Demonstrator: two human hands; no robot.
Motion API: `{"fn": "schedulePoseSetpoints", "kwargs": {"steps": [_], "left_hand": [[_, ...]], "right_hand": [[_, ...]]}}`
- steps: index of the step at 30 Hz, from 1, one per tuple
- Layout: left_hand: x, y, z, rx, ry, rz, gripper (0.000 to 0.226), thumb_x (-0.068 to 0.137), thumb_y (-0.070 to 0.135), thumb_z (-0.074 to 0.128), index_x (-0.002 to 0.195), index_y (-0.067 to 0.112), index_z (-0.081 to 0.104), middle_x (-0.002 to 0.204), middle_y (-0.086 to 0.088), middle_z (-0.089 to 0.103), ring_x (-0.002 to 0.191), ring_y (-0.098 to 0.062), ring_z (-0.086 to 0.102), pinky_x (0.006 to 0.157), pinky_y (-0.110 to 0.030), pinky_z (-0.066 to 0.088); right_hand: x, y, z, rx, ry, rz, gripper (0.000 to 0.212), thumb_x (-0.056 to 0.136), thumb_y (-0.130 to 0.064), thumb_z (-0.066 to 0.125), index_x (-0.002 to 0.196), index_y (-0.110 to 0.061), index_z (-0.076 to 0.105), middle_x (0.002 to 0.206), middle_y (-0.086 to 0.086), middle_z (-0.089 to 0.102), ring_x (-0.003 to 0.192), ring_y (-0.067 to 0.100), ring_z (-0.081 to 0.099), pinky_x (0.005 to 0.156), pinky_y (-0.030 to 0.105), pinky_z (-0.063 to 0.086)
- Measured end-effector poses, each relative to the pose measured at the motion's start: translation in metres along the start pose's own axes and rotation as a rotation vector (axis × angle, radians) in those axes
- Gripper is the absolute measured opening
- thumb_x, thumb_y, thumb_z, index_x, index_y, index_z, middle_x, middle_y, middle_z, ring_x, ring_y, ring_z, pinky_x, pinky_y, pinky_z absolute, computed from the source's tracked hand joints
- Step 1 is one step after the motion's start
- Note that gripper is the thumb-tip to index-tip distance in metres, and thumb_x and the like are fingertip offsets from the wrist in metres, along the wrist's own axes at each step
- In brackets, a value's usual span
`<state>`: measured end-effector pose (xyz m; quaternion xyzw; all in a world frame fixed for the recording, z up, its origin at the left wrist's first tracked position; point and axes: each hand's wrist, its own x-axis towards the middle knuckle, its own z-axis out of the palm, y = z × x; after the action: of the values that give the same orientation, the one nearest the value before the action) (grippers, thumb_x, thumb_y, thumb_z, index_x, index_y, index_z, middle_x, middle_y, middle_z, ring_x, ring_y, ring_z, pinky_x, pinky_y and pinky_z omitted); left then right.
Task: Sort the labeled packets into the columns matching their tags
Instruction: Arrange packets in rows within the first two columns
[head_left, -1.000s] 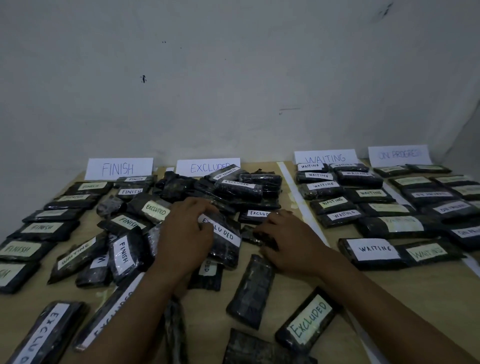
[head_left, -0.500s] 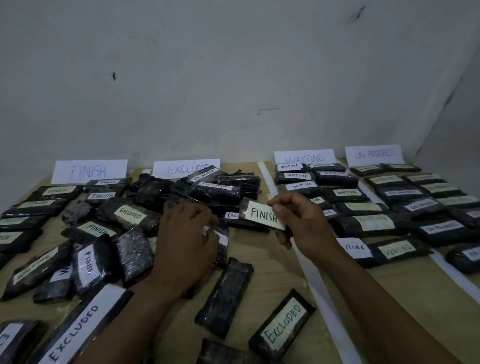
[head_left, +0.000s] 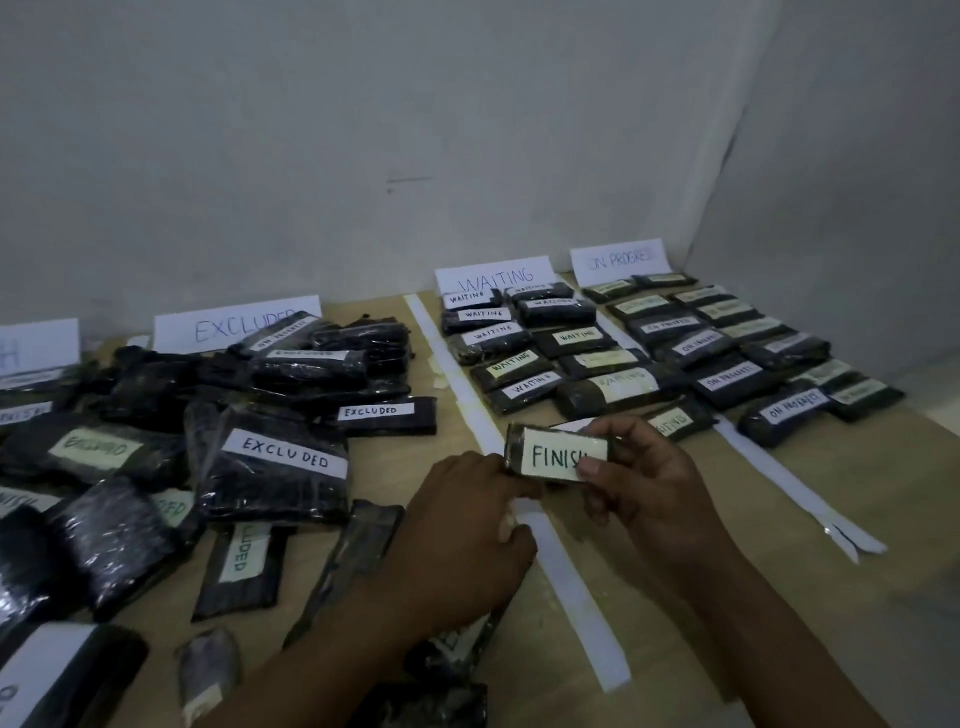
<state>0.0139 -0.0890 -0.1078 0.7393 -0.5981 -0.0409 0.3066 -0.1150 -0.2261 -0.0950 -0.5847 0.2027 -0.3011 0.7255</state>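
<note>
Head view: gripping the FINISH packet (head_left: 556, 457) in the right hand (head_left: 649, 488), thumb on the label's right end, fingers curled behind. Meeting its lower left corner with the left hand (head_left: 467, 530), fingers half curled; grip there impossible to tell. Just beyond the right fingertips, WAITING packets (head_left: 524, 389); beneath the left fingers, white strip (head_left: 576, 597); well left of both, EXCLUDED pile (head_left: 285, 457).

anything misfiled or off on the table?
Yes. An ON PROGRESS packet lies on top of the heap by the EXCLUDED sign, which is the wrong column. That heap is jumbled, unlike the neat WAITING rows. The FINISH packet is in the right hand, over the WAITING side.
</note>
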Motion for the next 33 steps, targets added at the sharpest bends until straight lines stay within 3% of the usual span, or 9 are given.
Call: {"fn": "schedulePoseSetpoints", "kwargs": {"steps": [3, 6, 14, 17, 20, 23, 25, 28, 33], "left_hand": [[0.000, 0.010, -0.014, -0.413, 0.041, -0.258, 0.020, 0.077, 0.023, 0.067, 0.098, 0.024, 0.067, 0.103, 0.012, 0.067, 0.091, -0.001, 0.062, 0.076, -0.016, 0.052], [-0.002, 0.012, -0.040, -0.719, 0.188, -0.336, 0.014, 0.083, 0.013, 0.073, 0.095, 0.016, 0.068, 0.089, 0.000, 0.073, 0.081, -0.013, 0.069, 0.073, -0.030, 0.057], [-0.062, -0.030, -0.148, -0.688, 0.725, -0.474, 0.014, 0.082, -0.001, 0.065, 0.084, 0.012, 0.059, 0.069, -0.003, 0.068, 0.061, -0.025, 0.062, 0.053, -0.032, 0.050], [-0.111, -0.057, -0.190, -0.634, 0.992, -0.576, 0.026, 0.083, -0.010, 0.057, 0.089, 0.015, 0.051, 0.067, -0.004, 0.064, 0.050, -0.024, 0.058, 0.043, -0.025, 0.045], [-0.163, -0.092, -0.220, -0.448, 1.122, -0.719, 0.027, 0.085, -0.005, 0.058, 0.088, 0.019, 0.046, 0.073, -0.012, 0.062, 0.043, -0.017, 0.055, 0.036, -0.019, 0.037], [-0.212, -0.135, -0.236, -0.273, 1.159, -0.915, 0.019, 0.086, 0.006, 0.064, 0.093, 0.019, 0.052, 0.092, -0.018, 0.065, 0.062, -0.017, 0.062, 0.049, -0.025, 0.048], [-0.235, -0.157, -0.239, -0.167, 1.137, -1.003, 0.021, 0.087, 0.012, 0.065, 0.104, 0.021, 0.057, 0.099, -0.008, 0.066, 0.083, -0.018, 0.066, 0.071, -0.034, 0.057], [-0.246, -0.178, -0.234, -0.144, 1.100, -1.020, 0.031, 0.090, 0.009, 0.062, 0.119, 0.019, 0.056, 0.101, 0.000, 0.064, 0.091, -0.016, 0.063, 0.073, -0.023, 0.051], [-0.230, -0.203, -0.232, -0.225, 1.080, -0.976, 0.028, 0.092, 0.016, 0.060, 0.117, 0.027, 0.052, 0.109, -0.007, 0.066, 0.090, -0.025, 0.066, 0.075, -0.037, 0.052]], "right_hand": [[-0.005, 0.001, 0.007, 0.049, -0.041, 0.003, 0.023, 0.063, -0.013, 0.076, 0.084, -0.011, 0.066, 0.085, 0.017, 0.069, 0.055, 0.023, 0.055, 0.048, 0.026, 0.049], [-0.003, -0.003, 0.028, 0.010, -0.094, -0.032, 0.025, 0.065, -0.014, 0.074, 0.087, -0.007, 0.066, 0.082, 0.019, 0.065, 0.052, 0.028, 0.059, 0.048, 0.030, 0.050], [0.016, 0.017, 0.134, -0.205, -0.408, -0.076, 0.023, 0.082, -0.006, 0.071, 0.101, -0.018, 0.066, 0.079, 0.005, 0.065, 0.057, 0.032, 0.058, 0.050, 0.037, 0.049], [0.012, 0.030, 0.180, -0.412, -0.633, -0.171, 0.023, 0.077, -0.027, 0.075, 0.097, -0.034, 0.067, 0.084, 0.002, 0.068, 0.070, 0.033, 0.060, 0.064, 0.045, 0.052], [0.007, 0.028, 0.212, -0.617, -0.913, -0.296, 0.033, 0.078, -0.038, 0.078, 0.106, -0.045, 0.062, 0.098, -0.019, 0.064, 0.078, 0.006, 0.062, 0.067, 0.025, 0.050], [-0.002, 0.029, 0.231, -0.818, -1.264, -0.399, 0.049, 0.070, -0.067, 0.070, 0.116, -0.056, 0.057, 0.120, -0.038, 0.046, 0.108, -0.013, 0.050, 0.087, 0.011, 0.043], [-0.010, 0.046, 0.233, -0.951, -1.366, -0.540, 0.035, 0.077, -0.066, 0.064, 0.111, -0.063, 0.054, 0.118, -0.046, 0.036, 0.112, -0.016, 0.040, 0.091, 0.006, 0.039], [-0.007, 0.077, 0.221, -1.049, -1.298, -0.900, 0.017, 0.092, -0.056, 0.046, 0.106, -0.056, 0.054, 0.108, -0.032, 0.045, 0.101, -0.009, 0.042, 0.068, 0.012, 0.051], [0.007, 0.071, 0.214, -0.986, -1.101, -0.844, 0.030, 0.086, -0.066, 0.054, 0.088, -0.040, 0.069, 0.096, -0.025, 0.054, 0.096, -0.004, 0.046, 0.068, 0.019, 0.048]]}}
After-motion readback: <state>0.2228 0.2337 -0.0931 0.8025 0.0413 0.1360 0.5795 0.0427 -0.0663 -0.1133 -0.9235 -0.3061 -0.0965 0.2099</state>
